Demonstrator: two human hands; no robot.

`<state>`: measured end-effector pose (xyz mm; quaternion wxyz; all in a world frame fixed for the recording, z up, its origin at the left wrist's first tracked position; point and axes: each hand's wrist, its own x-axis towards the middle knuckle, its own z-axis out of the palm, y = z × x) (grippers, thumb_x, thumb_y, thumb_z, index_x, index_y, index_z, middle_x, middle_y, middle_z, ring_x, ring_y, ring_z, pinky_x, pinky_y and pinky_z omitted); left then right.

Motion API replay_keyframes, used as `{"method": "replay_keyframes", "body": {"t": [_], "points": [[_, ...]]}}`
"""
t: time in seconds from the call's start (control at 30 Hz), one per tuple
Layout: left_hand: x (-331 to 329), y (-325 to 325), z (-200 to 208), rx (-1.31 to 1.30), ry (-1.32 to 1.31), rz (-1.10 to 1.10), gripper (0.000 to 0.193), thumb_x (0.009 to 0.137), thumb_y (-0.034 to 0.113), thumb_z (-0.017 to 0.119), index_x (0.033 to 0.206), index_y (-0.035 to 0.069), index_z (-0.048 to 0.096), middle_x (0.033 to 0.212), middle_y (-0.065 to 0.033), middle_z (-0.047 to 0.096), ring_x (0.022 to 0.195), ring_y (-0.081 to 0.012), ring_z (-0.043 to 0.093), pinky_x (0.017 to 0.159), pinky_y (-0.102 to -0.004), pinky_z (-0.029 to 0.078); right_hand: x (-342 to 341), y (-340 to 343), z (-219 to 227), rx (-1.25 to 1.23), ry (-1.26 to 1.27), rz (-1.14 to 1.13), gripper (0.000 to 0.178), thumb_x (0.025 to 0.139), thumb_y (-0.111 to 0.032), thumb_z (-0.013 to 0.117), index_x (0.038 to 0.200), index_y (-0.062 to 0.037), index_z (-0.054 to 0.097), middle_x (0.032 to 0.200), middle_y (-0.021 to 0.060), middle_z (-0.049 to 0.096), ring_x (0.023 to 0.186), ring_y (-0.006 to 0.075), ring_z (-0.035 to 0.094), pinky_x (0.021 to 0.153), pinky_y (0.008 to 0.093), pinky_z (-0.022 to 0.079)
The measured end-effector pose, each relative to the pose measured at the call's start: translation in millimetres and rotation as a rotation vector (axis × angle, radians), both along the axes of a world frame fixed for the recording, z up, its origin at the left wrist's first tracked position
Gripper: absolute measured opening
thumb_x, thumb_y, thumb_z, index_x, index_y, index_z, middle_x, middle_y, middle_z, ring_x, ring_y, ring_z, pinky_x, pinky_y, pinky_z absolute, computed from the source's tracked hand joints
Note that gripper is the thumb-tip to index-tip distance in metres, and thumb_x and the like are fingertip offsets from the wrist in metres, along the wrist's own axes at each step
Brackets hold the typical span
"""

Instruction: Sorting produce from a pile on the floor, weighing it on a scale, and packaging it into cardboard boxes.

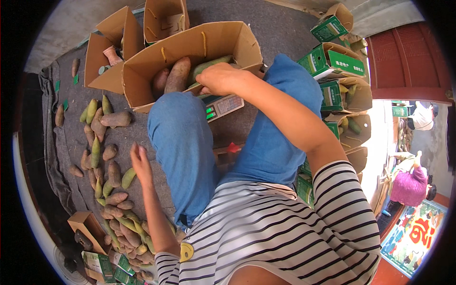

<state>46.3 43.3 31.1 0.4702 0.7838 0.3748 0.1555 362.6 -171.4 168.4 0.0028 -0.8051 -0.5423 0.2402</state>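
Curling the right hand (216, 78) over the green radish (211, 65) lying inside the cardboard box (185, 45), firmness of grip being impossible to tell, and dangling the left hand (141, 164) empty, loosely spread.

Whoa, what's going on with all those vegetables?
The person's right hand is in a long brown cardboard box, at a green vegetable beside two reddish-brown ones. A pale digital scale sits by the box. The left hand holds nothing, near more green and brown vegetables on dark grey cloth.
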Motion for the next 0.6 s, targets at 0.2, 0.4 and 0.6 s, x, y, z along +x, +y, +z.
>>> {"method": "replay_keyframes", "body": {"t": [0.2, 0.4, 0.6], "points": [[-184.9, -57.9, -125.4, 0.066, 0.718, -0.272, 0.038, 0.087, 0.027, 0.056, 0.115, 0.002, 0.05, 0.114, -0.0261, 0.05, 0.106, -0.0396, 0.052, 0.089, -0.0453, 0.042, -0.5, -0.3, -1.8, 0.015, -0.012, -0.003, 0.029, 0.084, -0.029, 0.06, 0.095, -0.0016, 0.059, 0.091, 0.0181, 0.064, 0.09, 0.035, 0.061, 0.076, 0.0442, 0.047], [-188.2, -87.0, -190.5, -0.011, 0.687, -0.305, 0.038, 0.087, 0.027, 0.055, 0.116, 0.004, 0.05, 0.113, -0.0249, 0.051, 0.105, -0.0396, 0.053, 0.088, -0.0461, 0.043, -0.8, -1.4, -1.7, 0.022, 0.012, -0.019, 0.028, 0.084, -0.028, 0.06, 0.094, -0.0023, 0.058, 0.09, 0.0172, 0.063, 0.09, 0.0353, 0.06, 0.075, 0.0448, 0.046], [-192.6, -120.4, -209.6, -0.133, 0.696, -0.284, 0.037, 0.087, 0.027, 0.054, 0.117, 0.006, 0.05, 0.111, -0.0236, 0.051, 0.104, -0.0395, 0.053, 0.087, -0.0469, 0.044, -8.2, 2.0, -6.9, 0.051, 0.013, -0.011, 0.024, 0.083, -0.024, 0.06, 0.097, -0.0043, 0.057, 0.095, 0.0159, 0.062, 0.093, 0.0344, 0.059, 0.077, 0.0441, 0.046]]}}
